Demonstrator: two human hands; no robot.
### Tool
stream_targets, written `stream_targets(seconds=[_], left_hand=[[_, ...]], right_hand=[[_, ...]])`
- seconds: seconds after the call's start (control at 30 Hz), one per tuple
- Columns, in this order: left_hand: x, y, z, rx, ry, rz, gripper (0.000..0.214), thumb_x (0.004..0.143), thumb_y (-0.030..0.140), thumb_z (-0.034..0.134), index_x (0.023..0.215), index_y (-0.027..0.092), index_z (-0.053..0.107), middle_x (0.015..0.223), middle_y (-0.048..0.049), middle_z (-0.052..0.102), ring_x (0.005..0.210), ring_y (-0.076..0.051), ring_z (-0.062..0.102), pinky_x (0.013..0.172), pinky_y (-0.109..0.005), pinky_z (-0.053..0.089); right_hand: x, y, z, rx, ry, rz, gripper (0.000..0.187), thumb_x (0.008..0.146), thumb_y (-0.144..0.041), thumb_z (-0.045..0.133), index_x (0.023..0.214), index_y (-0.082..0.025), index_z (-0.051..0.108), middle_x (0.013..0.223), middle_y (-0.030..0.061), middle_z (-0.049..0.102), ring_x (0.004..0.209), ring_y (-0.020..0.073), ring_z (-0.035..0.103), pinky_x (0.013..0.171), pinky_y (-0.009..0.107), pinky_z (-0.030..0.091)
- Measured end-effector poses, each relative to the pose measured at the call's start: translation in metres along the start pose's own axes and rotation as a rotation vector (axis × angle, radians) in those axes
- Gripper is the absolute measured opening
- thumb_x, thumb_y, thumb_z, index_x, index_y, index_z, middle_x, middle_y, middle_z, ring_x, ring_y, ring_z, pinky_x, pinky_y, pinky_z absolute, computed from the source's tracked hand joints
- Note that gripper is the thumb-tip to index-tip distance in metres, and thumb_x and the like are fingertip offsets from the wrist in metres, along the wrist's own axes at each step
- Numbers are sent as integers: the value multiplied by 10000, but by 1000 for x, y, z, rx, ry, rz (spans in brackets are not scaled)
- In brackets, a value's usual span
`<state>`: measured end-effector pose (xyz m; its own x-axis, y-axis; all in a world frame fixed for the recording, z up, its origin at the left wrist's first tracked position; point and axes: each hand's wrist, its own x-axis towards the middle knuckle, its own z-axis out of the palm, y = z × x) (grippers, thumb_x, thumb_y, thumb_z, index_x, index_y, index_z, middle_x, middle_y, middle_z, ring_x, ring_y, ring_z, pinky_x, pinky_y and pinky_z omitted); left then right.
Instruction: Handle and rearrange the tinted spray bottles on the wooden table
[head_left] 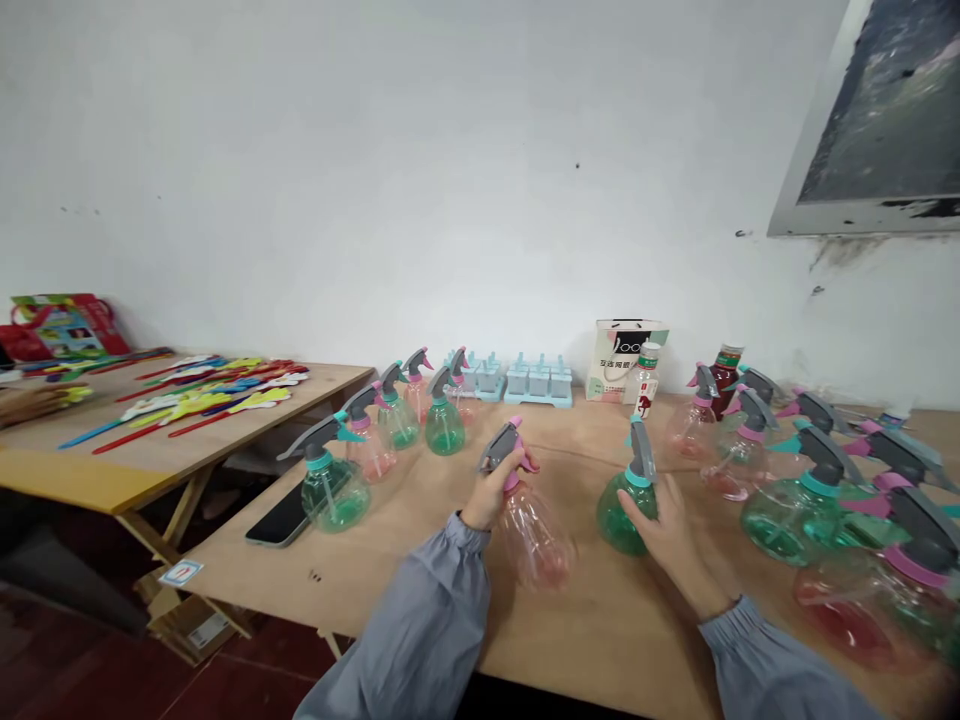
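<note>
My left hand [493, 493] is wrapped round the neck of a pink spray bottle [534, 540] with a grey trigger head, which stands tilted on the wooden table [420, 560]. My right hand [670, 535] rests against the side of a green spray bottle [622, 510] with a grey and teal head, fingers curled on its body. Both bottles stand near the table's middle, close together.
Several more pink and green spray bottles stand in a row at the left [334, 480] and a cluster at the right [802, 495]. A black phone [281, 515] lies at the left edge. Blue ice-lolly moulds [536, 380], a carton [622, 360] and small bottles stand by the wall. Another table [112, 450] holds coloured sticks.
</note>
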<state>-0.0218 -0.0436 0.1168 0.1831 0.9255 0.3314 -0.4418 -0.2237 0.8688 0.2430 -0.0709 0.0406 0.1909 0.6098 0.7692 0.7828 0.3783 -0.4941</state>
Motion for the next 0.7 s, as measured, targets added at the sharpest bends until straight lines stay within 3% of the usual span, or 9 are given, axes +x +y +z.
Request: stream_targets(seconds=[0.1,0.2,0.3,0.37,0.43,0.5,0.63,0.7], left_hand=[[-2,0,0,2,-14,-63,430,666,546,775,796,159,641,714,-37,674,612,-125,602,439,-185,346],[-3,0,0,9,-98,-82,462,630,531,795,858,154,657,811,-66,696,747,-174,651,435,-169,305],[-4,-2,0,-6,-99,-110,434,681,546,754,822,151,642,771,-53,675,673,-139,611,430,-174,288],[-5,-3,0,-21,-145,-104,417,701,538,741,821,151,640,749,-44,662,636,-128,597,485,-203,381],[-5,-4,-1,-35,-269,-61,430,685,520,756,887,152,664,807,-60,681,728,-174,652,652,-282,497],[-6,-4,-2,-30,-350,2,433,674,496,768,925,154,681,856,-76,699,842,-225,682,811,-358,511],[-8,2,-2,24,-352,-22,363,750,510,698,782,149,683,729,-74,681,770,-215,675,805,-357,500],[-10,4,-2,54,-409,-38,371,753,519,688,776,148,695,716,-80,681,780,-226,677,796,-361,506]], right_hand=[[1,0,1,9,0,-13,378,878,-578,537,986,-219,586,923,77,600,919,279,581,823,423,469],[0,0,1,17,2,-20,363,884,-558,541,1008,-220,588,936,76,611,921,271,584,826,411,467],[0,1,1,23,-3,-21,367,886,-558,537,1014,-218,588,942,82,618,928,275,584,837,417,462],[0,2,2,31,-9,-15,380,883,-564,537,1020,-214,588,962,91,624,944,282,585,843,424,461],[1,2,2,34,-12,-9,389,879,-573,538,1019,-213,589,968,95,627,942,285,585,841,428,461],[1,3,2,33,-12,-8,391,878,-578,537,1014,-216,591,950,90,628,923,282,585,832,427,461],[0,4,3,20,-2,-10,386,882,-580,531,1011,-220,586,946,89,630,919,281,586,823,426,462],[-1,4,3,11,3,-15,386,880,-581,535,1005,-219,582,953,92,632,920,285,588,820,428,466]])
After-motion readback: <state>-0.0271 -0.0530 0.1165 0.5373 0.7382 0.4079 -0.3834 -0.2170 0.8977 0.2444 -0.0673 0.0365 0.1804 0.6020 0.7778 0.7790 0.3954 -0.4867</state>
